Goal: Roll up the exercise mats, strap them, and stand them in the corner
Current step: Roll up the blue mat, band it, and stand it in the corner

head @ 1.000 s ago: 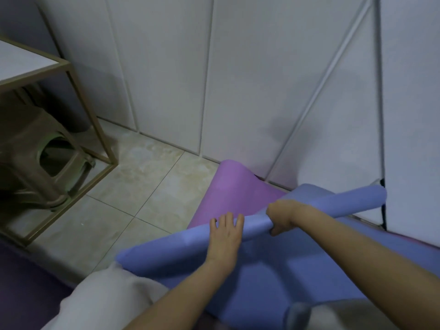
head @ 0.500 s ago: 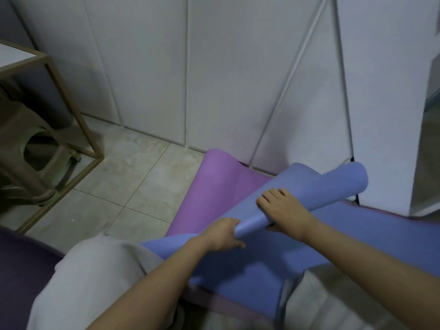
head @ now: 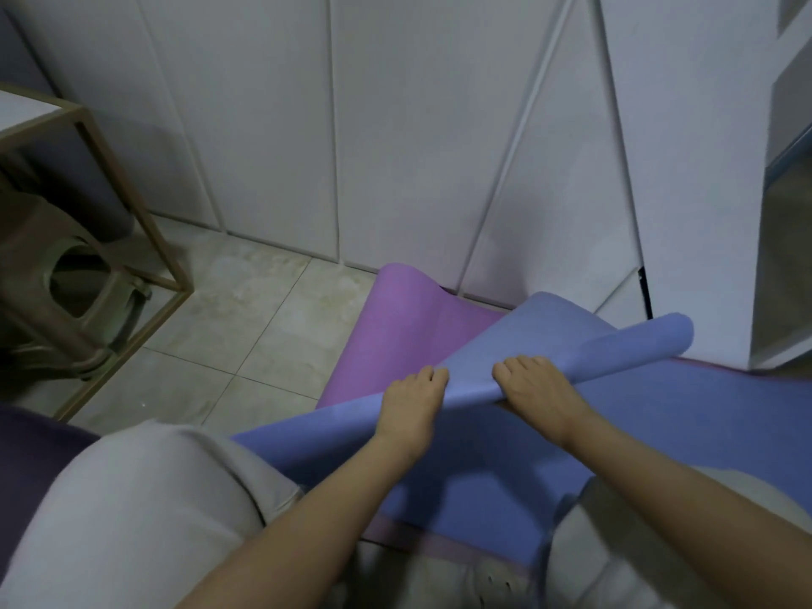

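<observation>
Ahead: white panelled wall (head: 395,125), close behind the mats. Left: metal-framed surface (head: 132,200) on tiled floor (head: 246,336), brown plastic stool (head: 74,292) tucked beneath, well apart from the mats. Foreground: knees (head: 132,520) in light trousers, either side of the arms. Since half a second ago: left hand (head: 411,402) shifted from a fist at the roll's near edge to fingers curled over its top; right hand (head: 534,389) still gripping just beside it. Blue exercise mat (head: 615,351), partly rolled, lying on purple mat (head: 408,331) on the floor; roll's long axis from lower left to upper right, open end raised toward the wall.
</observation>
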### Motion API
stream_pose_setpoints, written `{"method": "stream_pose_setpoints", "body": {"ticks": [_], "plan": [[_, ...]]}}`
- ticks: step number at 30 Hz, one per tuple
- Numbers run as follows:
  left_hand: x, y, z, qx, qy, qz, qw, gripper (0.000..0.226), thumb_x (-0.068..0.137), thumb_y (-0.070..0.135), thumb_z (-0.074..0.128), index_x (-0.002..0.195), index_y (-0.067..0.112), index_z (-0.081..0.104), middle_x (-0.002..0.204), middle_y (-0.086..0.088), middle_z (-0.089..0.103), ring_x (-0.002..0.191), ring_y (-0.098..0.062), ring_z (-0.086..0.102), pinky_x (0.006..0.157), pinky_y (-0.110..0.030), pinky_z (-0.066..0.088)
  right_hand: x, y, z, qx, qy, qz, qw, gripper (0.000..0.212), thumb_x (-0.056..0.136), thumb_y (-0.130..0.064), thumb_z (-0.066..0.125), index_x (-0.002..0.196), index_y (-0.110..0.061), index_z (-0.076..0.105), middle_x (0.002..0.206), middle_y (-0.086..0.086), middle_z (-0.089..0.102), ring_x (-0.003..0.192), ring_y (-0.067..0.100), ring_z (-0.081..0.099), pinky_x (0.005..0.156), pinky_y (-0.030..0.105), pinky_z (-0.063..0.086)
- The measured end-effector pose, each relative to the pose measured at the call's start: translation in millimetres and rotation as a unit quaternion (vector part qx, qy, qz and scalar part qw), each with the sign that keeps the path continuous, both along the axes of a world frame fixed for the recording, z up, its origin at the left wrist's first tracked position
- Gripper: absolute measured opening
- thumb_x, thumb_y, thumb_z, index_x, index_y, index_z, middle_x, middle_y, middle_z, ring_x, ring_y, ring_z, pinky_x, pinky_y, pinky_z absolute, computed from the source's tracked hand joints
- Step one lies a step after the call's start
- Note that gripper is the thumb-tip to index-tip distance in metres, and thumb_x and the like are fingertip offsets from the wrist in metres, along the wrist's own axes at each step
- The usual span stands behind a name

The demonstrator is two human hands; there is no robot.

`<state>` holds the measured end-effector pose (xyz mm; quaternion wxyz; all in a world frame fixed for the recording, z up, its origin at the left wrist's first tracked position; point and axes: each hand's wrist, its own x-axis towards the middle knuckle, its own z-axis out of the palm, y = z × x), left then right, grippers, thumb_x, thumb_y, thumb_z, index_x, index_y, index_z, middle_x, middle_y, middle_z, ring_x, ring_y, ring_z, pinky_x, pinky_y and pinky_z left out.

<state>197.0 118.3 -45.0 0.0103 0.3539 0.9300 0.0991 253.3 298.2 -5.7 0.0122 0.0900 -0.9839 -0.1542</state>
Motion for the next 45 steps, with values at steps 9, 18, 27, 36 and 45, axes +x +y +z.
{"method": "stream_pose_setpoints", "body": {"ticks": [9,18,27,36,45], "plan": [[2.0,-1.9,-12.5,-0.011,0.106,0.004,0.994,0.068,0.036,0.009,0.084,0.081,0.019,0.034,0.07,-0.001,0.048,0.057,-0.019,0.046,0.054,-0.028,0.024,-17.6,-19.4,1.6,-0.044,-0.171,-0.076,0.981,0.023,0.09,-0.038,0.048,0.087,-0.015,0.053,0.104,0.012,0.066,0.094,0.03,0.061,0.067,0.028,0.035],[-2.1,-13.2,-15.9,0.001,-0.224,-0.035,0.974,0.024,0.083,0.01,0.058,0.107,0.008,0.056,0.11,-0.014,0.063,0.101,-0.035,0.058,0.075,-0.038,0.042,-23.8,-25.3,19.1,0.008,-0.238,-0.001,0.971,0.041,0.088,-0.042,0.054,0.113,-0.011,0.051,0.109,0.01,0.063,0.096,0.032,0.06,0.068,0.033,0.034],[-0.4,-14.1,-6.1,-0.035,-0.428,-0.089,0.899,0.05,0.074,0.017,0.079,0.118,0.003,0.059,0.096,-0.002,0.056,0.085,-0.016,0.053,0.072,-0.024,0.042,11.4,-33.2,17.4,0.003,-0.141,0.091,0.986,0.06,0.02,-0.044,0.089,0.065,-0.017,0.059,0.059,-0.001,0.056,0.049,0.016,0.054,0.045,0.019,0.038],[2.3,-12.2,4.7,-0.088,-0.262,-0.047,0.96,0.034,0.082,0.011,0.062,0.116,0.013,0.058,0.117,-0.011,0.061,0.108,-0.031,0.057,0.083,-0.034,0.044,11.0,-43.3,13.5,0.023,-0.216,-0.024,0.976,0.035,0.093,-0.032,0.051,0.117,-0.008,0.047,0.118,0.012,0.06,0.105,0.032,0.057,0.076,0.037,0.038],[24.6,-22.8,-19.1,0.043,0.085,0.034,0.995,0.07,0.026,-0.005,0.072,0.081,0.019,0.035,0.066,-0.001,0.048,0.056,-0.021,0.046,0.056,-0.03,0.027,-12.8,-49.8,21.2,-0.037,-0.209,-0.097,0.972,0.028,0.087,-0.034,0.052,0.099,-0.011,0.061,0.106,0.012,0.066,0.094,0.031,0.061,0.071,0.031,0.04]]}}
